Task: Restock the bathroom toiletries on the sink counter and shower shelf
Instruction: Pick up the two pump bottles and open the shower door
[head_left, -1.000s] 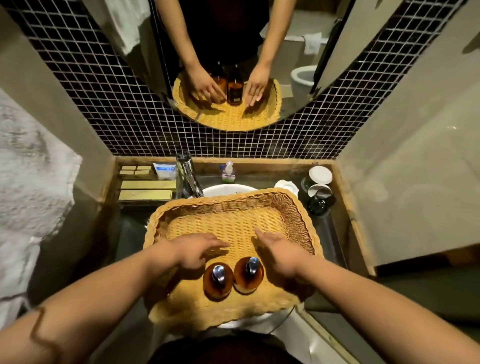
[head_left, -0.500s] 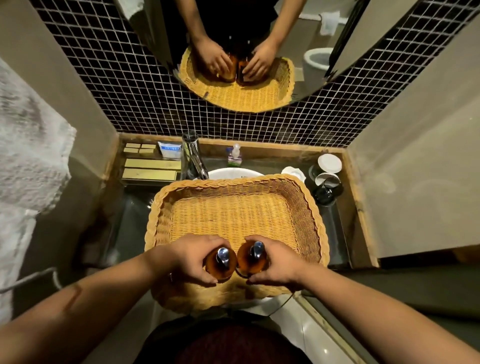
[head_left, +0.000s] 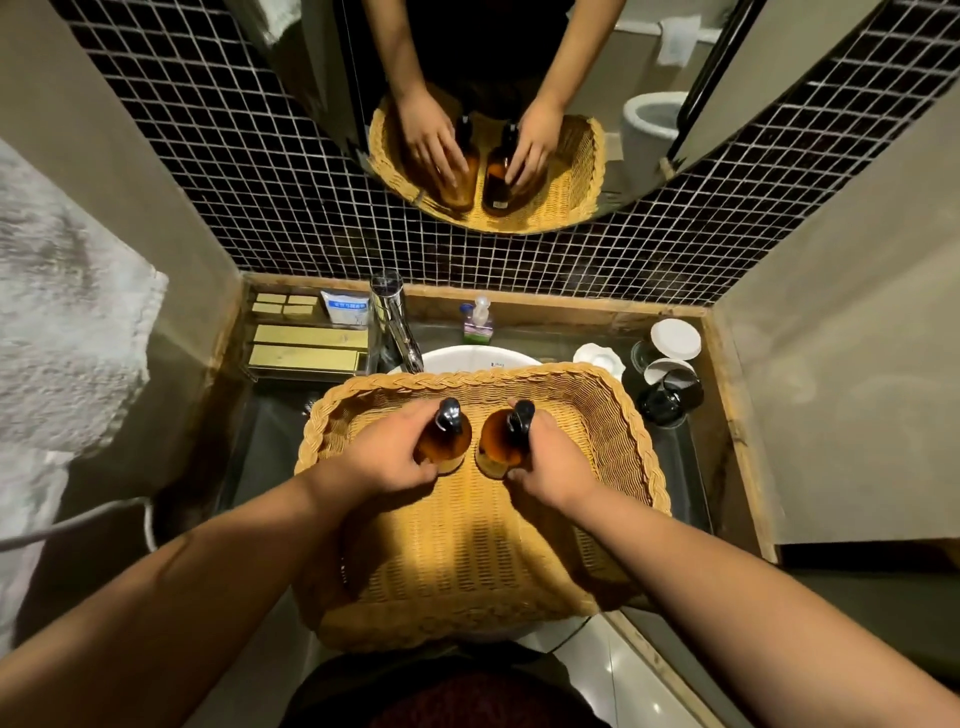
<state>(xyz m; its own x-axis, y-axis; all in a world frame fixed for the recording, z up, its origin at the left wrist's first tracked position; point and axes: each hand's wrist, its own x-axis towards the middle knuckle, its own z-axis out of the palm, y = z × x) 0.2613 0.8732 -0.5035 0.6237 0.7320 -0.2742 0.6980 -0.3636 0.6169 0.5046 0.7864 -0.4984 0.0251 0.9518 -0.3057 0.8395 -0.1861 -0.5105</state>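
Flat in the wicker basket (head_left: 467, 376) a second ago, my left hand (head_left: 382, 460) now wraps the left amber bottle (head_left: 445, 436) and my right hand (head_left: 550, 462) the right amber bottle (head_left: 501, 441), both over the basket's middle, apparently bound for the counter.

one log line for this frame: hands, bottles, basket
left hand: grips left bottle | right hand: grips right bottle | both: amber, pump tops, apart | basket: over sink
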